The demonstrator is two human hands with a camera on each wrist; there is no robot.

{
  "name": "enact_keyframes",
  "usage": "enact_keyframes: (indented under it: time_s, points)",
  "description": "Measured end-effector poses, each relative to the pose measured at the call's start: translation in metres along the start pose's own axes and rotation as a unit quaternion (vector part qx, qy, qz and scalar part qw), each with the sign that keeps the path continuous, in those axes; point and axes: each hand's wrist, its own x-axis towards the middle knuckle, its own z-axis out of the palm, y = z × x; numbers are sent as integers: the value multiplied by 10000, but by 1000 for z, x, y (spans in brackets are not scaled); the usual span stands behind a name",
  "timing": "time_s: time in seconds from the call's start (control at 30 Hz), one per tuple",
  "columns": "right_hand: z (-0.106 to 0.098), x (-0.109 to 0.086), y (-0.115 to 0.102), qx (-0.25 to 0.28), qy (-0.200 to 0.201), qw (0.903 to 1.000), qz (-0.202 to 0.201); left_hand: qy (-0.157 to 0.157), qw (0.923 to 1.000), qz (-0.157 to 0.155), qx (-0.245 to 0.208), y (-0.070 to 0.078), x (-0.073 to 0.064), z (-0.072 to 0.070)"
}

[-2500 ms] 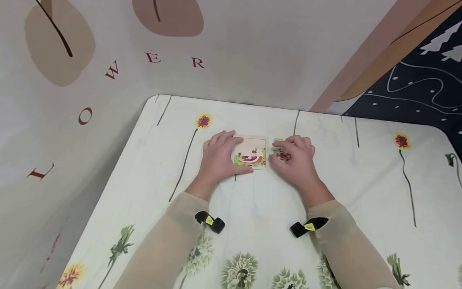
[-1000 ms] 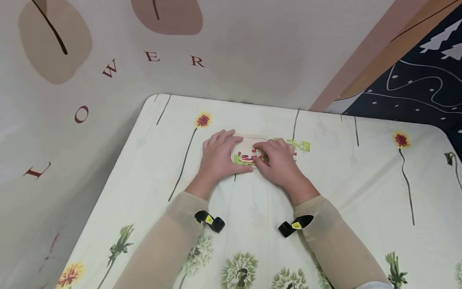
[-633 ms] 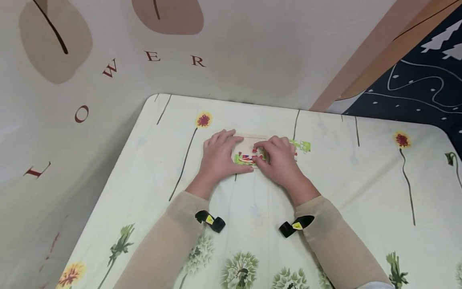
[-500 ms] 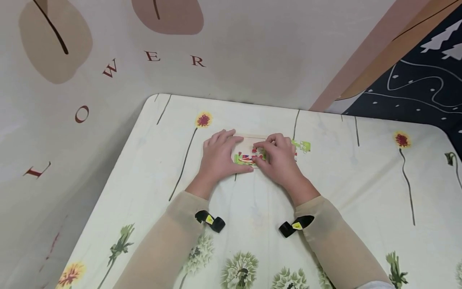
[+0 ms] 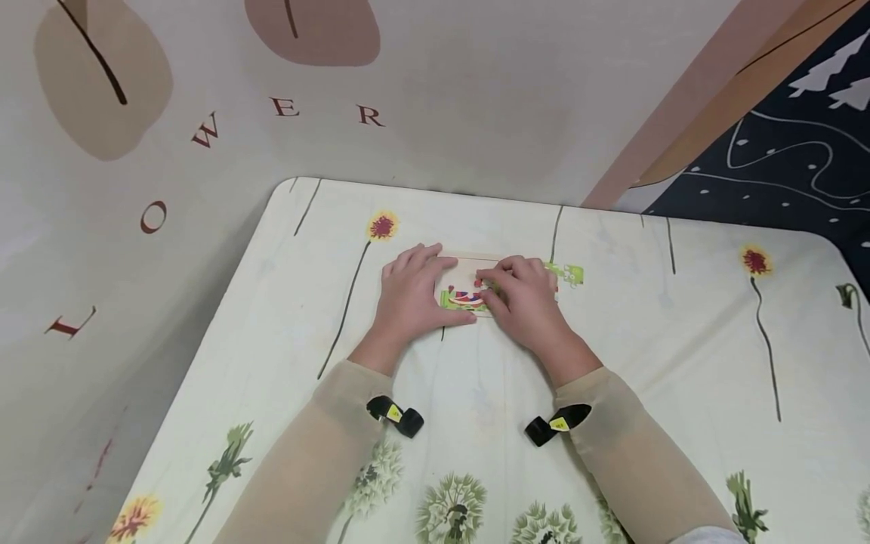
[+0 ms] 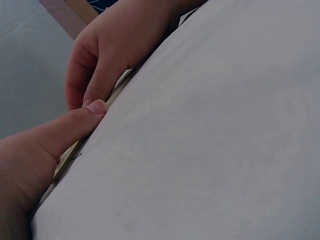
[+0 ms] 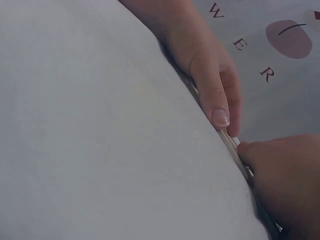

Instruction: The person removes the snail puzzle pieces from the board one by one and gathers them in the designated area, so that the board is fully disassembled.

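My left hand [image 5: 411,298] grips the left side of a small wooden puzzle board [image 5: 469,269], its thumb along the near edge and fingers by the far edge. Colourful joined puzzle pieces [image 5: 464,299] fill the board's near part, while the far part shows bare wood. With thumb and index finger, my right hand [image 5: 529,302] pinches a puzzle piece at the board's right side, mostly hidden under the fingers. From the left wrist, the left thumb [image 6: 75,126] lies against the board's edge [image 6: 67,162]. The right wrist view has the right hand [image 7: 285,175] close to the left thumb.
Just right of my right hand lie loose green puzzle pieces [image 5: 573,273], partly covered by it. A white flower-print cloth covers the table [image 5: 652,325]. Beyond the table's far edge stands a wall [image 5: 489,113] with printed letters.
My right hand has moved left from the loose pieces onto the board's right side with a puzzle piece. Lately its thumb has shifted slightly. The left hand has stayed on the board.
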Motion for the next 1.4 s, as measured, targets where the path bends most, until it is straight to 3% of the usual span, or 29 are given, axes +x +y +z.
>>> enact_keyframes:
  time_s: [0.43,0.67,1.1,1.4]
  points:
    - [0,-2,-1,46,579,9967,-566,-144,9998,-122,-9,1,0,-3]
    - [-1,-4,0,25,479,9977,-474,-116,9998,-142,-54,2,-1,-2]
    - [-2,-5,1,612,355,9972,-224,-19,9998,-115,-159,0,-2,-2]
    - [-3,-9,4,769,692,9945,-191,-109,9999,-114,-32,1,-1,-3]
